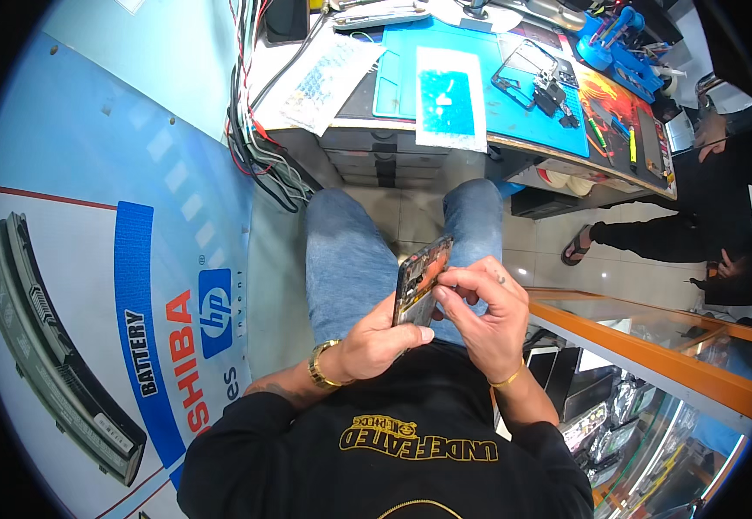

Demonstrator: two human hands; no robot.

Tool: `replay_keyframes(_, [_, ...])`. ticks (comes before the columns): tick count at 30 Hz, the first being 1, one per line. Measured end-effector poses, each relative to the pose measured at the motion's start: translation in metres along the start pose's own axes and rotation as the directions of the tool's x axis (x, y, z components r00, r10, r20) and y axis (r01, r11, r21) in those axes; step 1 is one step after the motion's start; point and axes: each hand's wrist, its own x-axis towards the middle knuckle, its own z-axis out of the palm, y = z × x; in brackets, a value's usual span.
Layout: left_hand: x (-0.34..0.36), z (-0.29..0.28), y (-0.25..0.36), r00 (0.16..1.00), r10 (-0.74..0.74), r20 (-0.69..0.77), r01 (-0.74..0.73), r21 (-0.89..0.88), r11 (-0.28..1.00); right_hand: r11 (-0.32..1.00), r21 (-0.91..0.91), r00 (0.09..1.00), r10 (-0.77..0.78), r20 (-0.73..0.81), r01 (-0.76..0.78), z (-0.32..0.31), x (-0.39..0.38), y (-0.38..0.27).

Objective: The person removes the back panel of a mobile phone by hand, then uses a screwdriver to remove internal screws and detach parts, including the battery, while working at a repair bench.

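My left hand (pixel 378 344) grips an opened phone (pixel 419 272) above my lap, thumb along its lower part and the phone standing tilted upward, with inner parts and an orange-red area showing. My right hand (pixel 490 316) is at the phone's right side, thumb and index finger closed together against its insides; what is between those fingertips is too small to make out. Beyond my knees is a workbench edge (pixel 523 143), with a blue mat (pixel 398 73), a white-bordered blue sheet (pixel 449 95), a black frame with loose parts (pixel 532 86) and small tools (pixel 618 143) on it.
Cables (pixel 246 147) hang at the bench's left, beside a printed wall panel (pixel 73 138). At the right is a person in dark clothes (pixel 713 208), one sandalled foot (pixel 577 244) on the tiles. A glass display case with a wooden rail (pixel 653 350) stands by my right arm.
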Motion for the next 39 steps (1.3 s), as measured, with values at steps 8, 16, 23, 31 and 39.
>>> replay_keyframes(8, [0.003, 0.003, -0.002, 0.998, -0.058, -0.011, 0.058, 0.030, 0.998, 0.998, 0.015, 0.997, 0.053, 0.052, -0.054, -0.006, 0.001, 0.018])
replay_keyframes(16, [0.007, -0.007, -0.018, 0.981, -0.190, -0.049, 0.181, -0.142, 0.973, 0.996, 0.023, 0.993, 0.080, 0.083, -0.082, -0.009, -0.003, 0.034])
replay_keyframes(23, [0.013, -0.004, -0.028, 0.986, -0.148, -0.076, 0.137, -0.137, 0.981, 0.992, 0.003, 0.992, 0.127, -0.004, -0.127, -0.003, -0.011, 0.034])
replay_keyframes(31, [0.015, -0.003, -0.029, 0.989, -0.132, -0.069, 0.131, -0.020, 0.991, 0.974, 0.095, 0.978, 0.209, -0.003, -0.207, -0.002, -0.015, 0.036])
replay_keyframes(39, [0.015, -0.003, -0.033, 0.991, -0.121, -0.052, 0.122, 0.014, 0.992, 0.985, 0.056, 0.987, 0.161, 0.006, -0.161, -0.006, -0.015, 0.038])
